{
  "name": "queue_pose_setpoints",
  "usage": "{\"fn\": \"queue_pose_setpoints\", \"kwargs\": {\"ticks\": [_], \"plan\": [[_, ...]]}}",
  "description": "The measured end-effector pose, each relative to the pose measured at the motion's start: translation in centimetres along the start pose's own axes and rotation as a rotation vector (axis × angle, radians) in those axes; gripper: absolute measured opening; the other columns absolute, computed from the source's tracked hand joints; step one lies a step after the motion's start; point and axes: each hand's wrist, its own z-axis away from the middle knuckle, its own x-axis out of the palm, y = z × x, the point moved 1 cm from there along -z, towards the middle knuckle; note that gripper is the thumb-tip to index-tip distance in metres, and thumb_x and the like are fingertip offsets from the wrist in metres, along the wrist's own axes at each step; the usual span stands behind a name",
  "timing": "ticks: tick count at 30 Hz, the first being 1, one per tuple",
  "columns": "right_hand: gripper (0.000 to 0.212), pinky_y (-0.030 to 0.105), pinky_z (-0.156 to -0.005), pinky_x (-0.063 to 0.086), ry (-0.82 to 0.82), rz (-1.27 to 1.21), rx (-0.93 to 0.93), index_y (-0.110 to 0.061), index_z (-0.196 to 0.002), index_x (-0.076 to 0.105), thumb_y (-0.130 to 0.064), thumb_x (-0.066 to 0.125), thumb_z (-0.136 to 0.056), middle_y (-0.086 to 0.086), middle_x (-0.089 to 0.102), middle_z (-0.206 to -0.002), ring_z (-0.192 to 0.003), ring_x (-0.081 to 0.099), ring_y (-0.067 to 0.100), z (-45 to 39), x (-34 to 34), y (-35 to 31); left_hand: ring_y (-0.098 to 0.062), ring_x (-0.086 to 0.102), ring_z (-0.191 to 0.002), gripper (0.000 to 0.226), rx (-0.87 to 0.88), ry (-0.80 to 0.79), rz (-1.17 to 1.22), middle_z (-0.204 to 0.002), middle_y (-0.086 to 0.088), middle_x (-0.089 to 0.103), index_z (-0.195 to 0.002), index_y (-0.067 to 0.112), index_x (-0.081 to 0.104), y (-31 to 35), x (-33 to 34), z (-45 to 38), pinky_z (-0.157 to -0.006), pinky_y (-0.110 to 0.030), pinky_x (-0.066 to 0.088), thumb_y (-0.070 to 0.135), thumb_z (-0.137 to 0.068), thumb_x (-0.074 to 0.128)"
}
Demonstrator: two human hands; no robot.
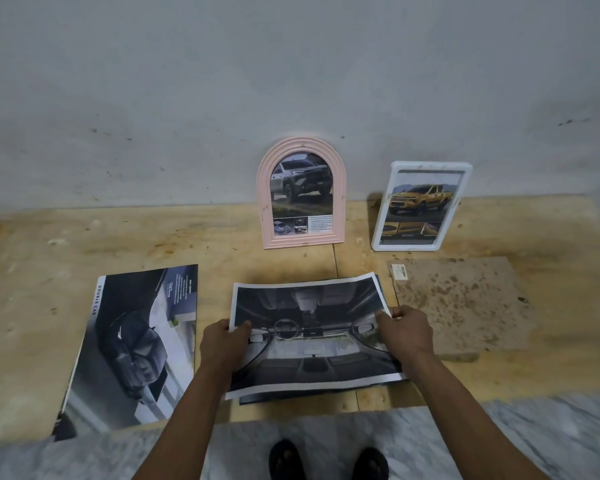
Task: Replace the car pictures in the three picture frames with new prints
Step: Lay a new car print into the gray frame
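A car-interior print (312,334) with a white border lies in the middle of the plywood table, over a dark sheet or frame whose edge shows beneath it. My left hand (224,344) pinches its left edge and my right hand (407,329) pinches its right edge. A pink arched frame (302,192) with a grey pickup picture leans on the wall behind. To its right leans a white rectangular frame (421,206) with a yellow pickup picture.
A large dark car print (136,344) lies at the left, overhanging the table's front edge. A brown backing board (461,303) with a small label lies at the right. The plywood table (49,271) meets a grey wall. My feet show on the marbled floor below.
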Motion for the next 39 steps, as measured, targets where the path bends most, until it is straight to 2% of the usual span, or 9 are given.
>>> {"fn": "queue_pose_setpoints", "kwargs": {"ticks": [8,14,17,21,24,27,31,35,39], "plan": [[0.028,0.048,-0.078,0.054,-0.416,-0.702,0.099,-0.015,-0.103,0.070,-0.030,0.076,-0.081,0.012,0.072,-0.098,-0.093,0.068,0.032,3.8,-1.3,-3.0,-0.028,0.064,-0.086,0.017,-0.019,0.264,0.384,-0.087,-0.009,0.068,-0.083,0.010,0.065,1.9,-4.7,3.2,-0.078,-0.033,0.047,0.024,-0.092,0.065],[0.033,0.051,-0.079,0.058,-0.578,-0.667,-0.087,-0.009,-0.106,0.067,-0.017,0.080,-0.077,0.014,0.073,-0.096,-0.090,0.071,0.034,11.5,3.4,-6.8,-0.025,0.062,-0.086,0.016,-0.035,0.395,0.595,-0.096,-0.007,0.068,-0.098,0.007,0.064,2.4,-6.6,8.5,-0.079,-0.032,0.045,0.023,-0.094,0.064],[0.028,0.058,-0.080,0.056,-0.499,-0.561,-0.217,-0.010,-0.095,0.070,-0.021,0.077,-0.070,0.012,0.074,-0.088,-0.085,0.071,0.034,13.6,4.7,-7.6,-0.032,0.066,-0.089,0.028,-0.024,0.468,0.462,-0.097,-0.013,0.070,-0.103,0.008,0.061,1.0,-8.8,10.3,-0.078,-0.037,0.052,0.031,-0.089,0.068],[0.013,0.046,-0.068,0.059,-0.595,-0.401,-0.288,-0.007,-0.094,0.069,0.003,0.067,-0.085,0.014,0.073,-0.083,-0.077,0.071,0.032,15.3,5.3,-8.9,-0.035,0.045,-0.128,0.077,0.150,0.677,-0.032,-0.140,-0.015,0.047,-0.142,0.010,0.036,0.0,-14.7,11.9,-0.102,-0.048,0.042,0.043,-0.083,0.072],[0.013,0.034,-0.058,0.056,-0.696,-0.274,-0.324,-0.007,-0.096,0.067,0.003,0.065,-0.088,0.015,0.072,-0.085,-0.073,0.072,0.027,16.9,6.7,-10.4,-0.033,0.050,-0.125,0.074,0.226,0.565,-0.300,-0.138,-0.008,0.053,-0.140,0.017,0.041,-0.4,-18.7,11.3,-0.099,-0.045,0.043,0.056,-0.082,0.066],[0.010,0.025,-0.049,0.051,-0.733,-0.184,-0.330,-0.005,-0.087,0.066,0.005,0.064,-0.087,0.013,0.069,-0.075,-0.061,0.069,0.013,18.9,9.9,-11.9,-0.028,0.065,-0.100,0.063,0.164,0.317,-0.149,-0.116,-0.009,0.067,-0.130,0.019,0.052,-0.8,-22.4,9.3,-0.088,-0.038,0.052,0.049,-0.079,0.075],[0.020,0.020,-0.041,0.046,-0.662,-0.136,-0.368,-0.010,-0.073,0.059,0.003,0.069,-0.084,0.004,0.062,-0.060,-0.044,0.059,0.004,21.6,16.3,-14.4,-0.023,0.069,-0.071,0.042,0.125,0.302,-0.085,-0.085,-0.006,0.073,-0.102,0.018,0.063,-3.0,-28.2,4.9,-0.072,-0.041,0.059,0.031,-0.070,0.086],[0.032,0.048,-0.058,0.058,-0.536,-0.035,-0.328,-0.014,-0.067,0.054,-0.027,0.084,-0.065,0.012,0.064,-0.066,-0.064,0.067,0.029,23.8,24.5,-15.6,-0.026,0.068,-0.073,0.041,0.102,0.314,-0.113,-0.084,-0.007,0.070,-0.102,0.017,0.061,-5.9,-34.6,0.0,-0.070,-0.041,0.058,0.029,-0.071,0.085],[0.009,0.036,-0.070,0.055,-0.500,0.121,-0.378,-0.017,-0.080,0.063,-0.012,0.070,-0.083,0.002,0.067,-0.078,-0.076,0.064,0.024,27.4,31.6,-17.4,-0.029,0.063,-0.085,0.043,0.098,0.310,-0.197,-0.097,-0.009,0.068,-0.106,0.018,0.059,-9.3,-40.2,-4.6,-0.078,-0.044,0.055,0.037,-0.073,0.079]]}}
